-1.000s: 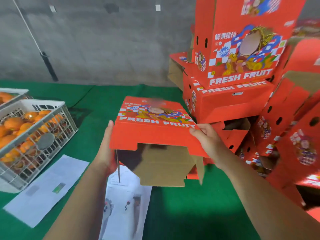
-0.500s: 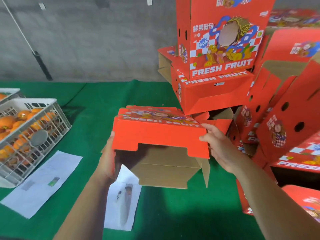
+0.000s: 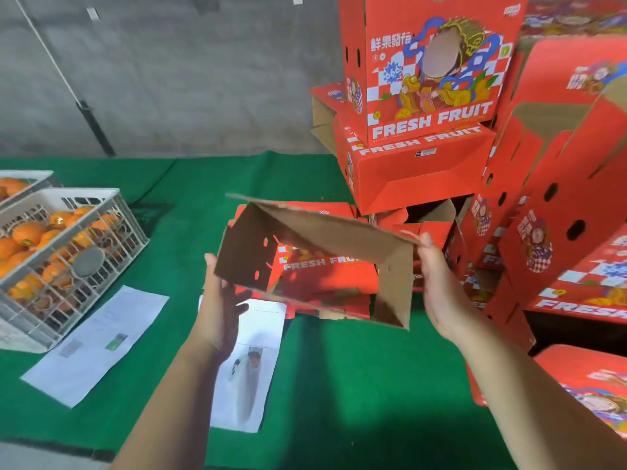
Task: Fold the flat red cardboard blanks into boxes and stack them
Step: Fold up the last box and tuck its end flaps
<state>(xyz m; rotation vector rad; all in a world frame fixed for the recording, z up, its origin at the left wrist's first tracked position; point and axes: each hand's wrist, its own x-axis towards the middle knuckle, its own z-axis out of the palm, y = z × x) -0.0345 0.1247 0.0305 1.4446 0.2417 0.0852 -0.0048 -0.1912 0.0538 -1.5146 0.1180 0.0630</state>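
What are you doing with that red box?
A person is folding a red cardboard blank into a box. It is opened into a tube above the green table, its brown inside facing the camera. The left hand supports the left wall with fingers straight, and the right hand presses flat against the right wall. Finished boxes are stacked at the right. A crate of oranges sits at the left.

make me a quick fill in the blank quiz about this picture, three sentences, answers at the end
1. The open box is held between ____ hands.
2. The crate on the left holds ____.
3. The cloth under the papers is ____.

Missing words: two; oranges; green
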